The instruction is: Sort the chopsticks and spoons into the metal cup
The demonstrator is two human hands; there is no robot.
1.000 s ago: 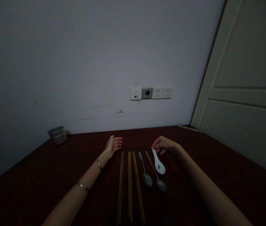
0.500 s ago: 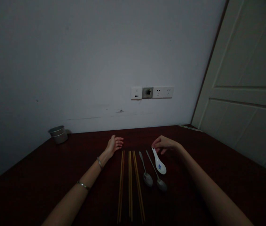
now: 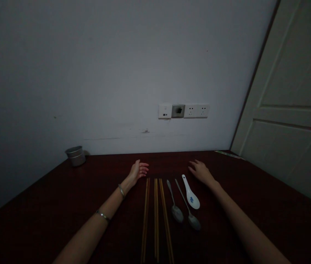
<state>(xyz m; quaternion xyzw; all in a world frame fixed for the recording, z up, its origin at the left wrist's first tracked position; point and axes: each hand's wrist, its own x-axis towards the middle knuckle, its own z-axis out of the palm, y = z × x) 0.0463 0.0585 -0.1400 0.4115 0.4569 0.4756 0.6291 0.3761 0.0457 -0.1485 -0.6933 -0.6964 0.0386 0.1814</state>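
Three pairs of wooden chopsticks, a left pair (image 3: 145,220), a middle pair (image 3: 156,220) and a right pair (image 3: 166,222), lie lengthwise on the dark red table. To their right are a metal spoon (image 3: 176,213), a longer-handled metal spoon (image 3: 193,221) and a white ceramic spoon (image 3: 192,198) with a blue mark. My left hand (image 3: 139,170) rests on its side beyond the left chopsticks, fingers apart and holding nothing. My right hand (image 3: 200,171) lies palm down, empty, just right of the white spoon's handle, fingers spread and not touching it.
A metal cup (image 3: 76,156) stands at the table's back left corner by the wall. A thin flat strip (image 3: 229,154) lies at the back right edge. Sockets (image 3: 190,111) are on the wall, and a pale panelled door (image 3: 292,117) rises at right.
My right hand has let go of the white spoon's handle and moved right, its fingers now spread. The whole view has shifted slightly. My left hand keeps its pose near the chopsticks.
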